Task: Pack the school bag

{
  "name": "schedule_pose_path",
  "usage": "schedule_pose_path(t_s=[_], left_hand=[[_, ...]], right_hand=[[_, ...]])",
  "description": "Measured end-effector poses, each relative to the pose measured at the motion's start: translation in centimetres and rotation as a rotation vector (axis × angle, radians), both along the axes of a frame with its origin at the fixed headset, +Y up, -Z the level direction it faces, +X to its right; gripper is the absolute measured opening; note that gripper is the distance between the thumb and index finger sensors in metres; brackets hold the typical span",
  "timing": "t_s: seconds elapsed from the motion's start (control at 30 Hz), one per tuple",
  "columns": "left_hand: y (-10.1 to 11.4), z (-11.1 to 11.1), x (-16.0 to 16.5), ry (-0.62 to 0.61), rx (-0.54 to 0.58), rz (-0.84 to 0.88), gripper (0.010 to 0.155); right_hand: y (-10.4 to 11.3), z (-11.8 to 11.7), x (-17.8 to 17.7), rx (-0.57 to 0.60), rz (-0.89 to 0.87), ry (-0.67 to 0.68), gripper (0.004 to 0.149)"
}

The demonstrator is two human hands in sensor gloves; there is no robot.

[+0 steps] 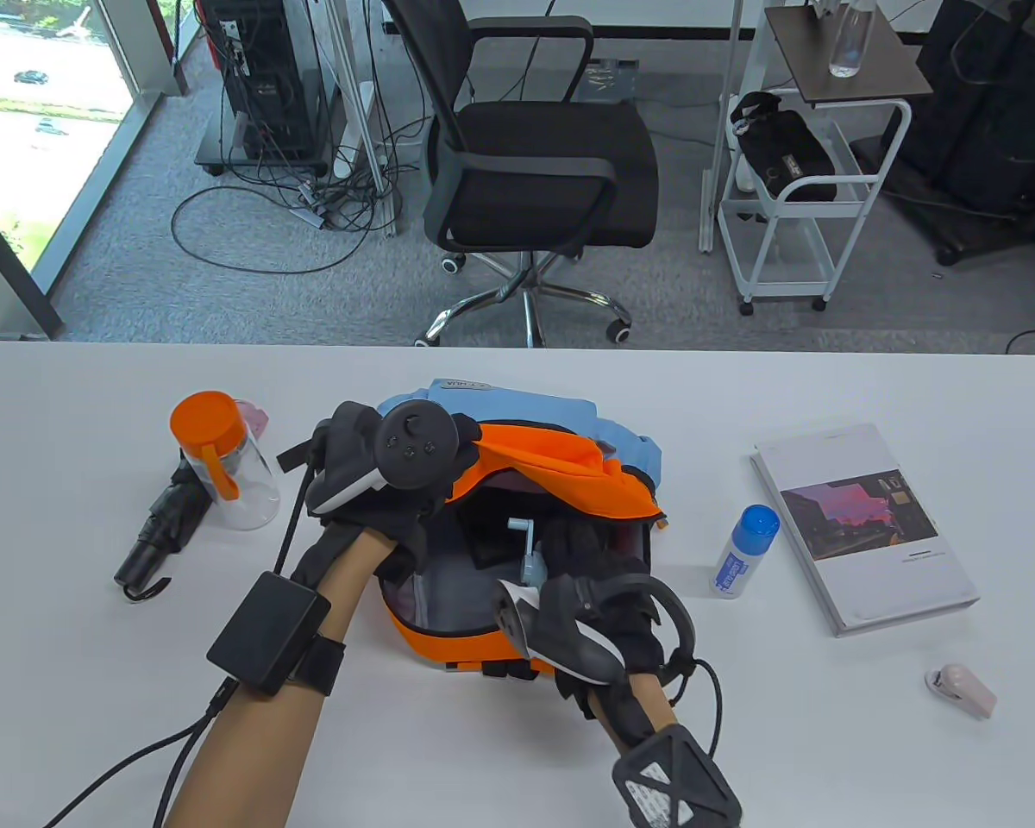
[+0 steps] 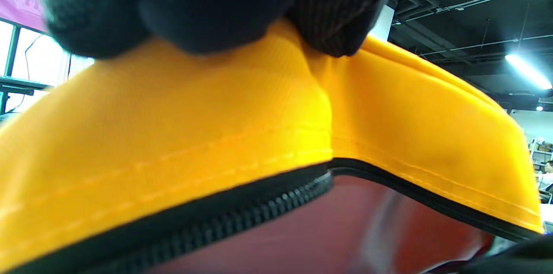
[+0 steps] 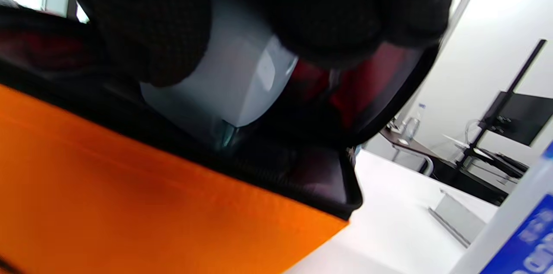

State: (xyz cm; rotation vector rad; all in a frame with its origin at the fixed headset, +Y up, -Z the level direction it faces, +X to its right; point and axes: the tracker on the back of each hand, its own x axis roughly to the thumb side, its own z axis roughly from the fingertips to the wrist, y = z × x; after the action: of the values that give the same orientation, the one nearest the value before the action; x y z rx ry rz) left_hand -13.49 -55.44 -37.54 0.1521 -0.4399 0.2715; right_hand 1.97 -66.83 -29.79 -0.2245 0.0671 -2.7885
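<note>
The school bag is lying open mid-desk, its orange flap being pinched by the left hand, a grip made plain only in the left wrist view. A pale object is being gripped inside the bag by the right hand, shown solely in the right wrist view. On the white desk, an orange-lidded cup, umbrella, glue bottle, book and stapler are lying around it; an office chair is standing beyond.
</note>
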Motion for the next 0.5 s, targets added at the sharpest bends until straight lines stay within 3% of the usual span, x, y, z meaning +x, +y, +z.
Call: schedule_pose_path(t_s=[0.1, 0.2, 0.3, 0.37, 0.5], left_hand=[[0.4, -0.1, -0.3, -0.008, 0.029, 0.024, 0.043], [0.5, -0.2, -0.5, -0.020, 0.015, 0.038, 0.043], [0.5, -0.3, -0.6, -0.026, 0.009, 0.059, 0.043], [0.5, -0.3, -0.6, -0.028, 0.001, 0.063, 0.043], [0.0, -0.1, -0.5, -0.028, -0.004, 0.033, 0.043]], right_hand=[[-2.1, -2.7, -0.4, -0.052, -0.063, -0.095, 0.083], [-2.6, -4.4, -1.0, 0.054, 0.006, -0.177, 0.084], [-3.2, -5.9, -1.1, 0.076, -0.005, -0.249, 0.084], [-4.1, -6.5, -1.2, -0.146, -0.120, -0.266, 0.093], [-3.0, -4.8, -1.1, -0.215, -0.300, -0.222, 0.089]])
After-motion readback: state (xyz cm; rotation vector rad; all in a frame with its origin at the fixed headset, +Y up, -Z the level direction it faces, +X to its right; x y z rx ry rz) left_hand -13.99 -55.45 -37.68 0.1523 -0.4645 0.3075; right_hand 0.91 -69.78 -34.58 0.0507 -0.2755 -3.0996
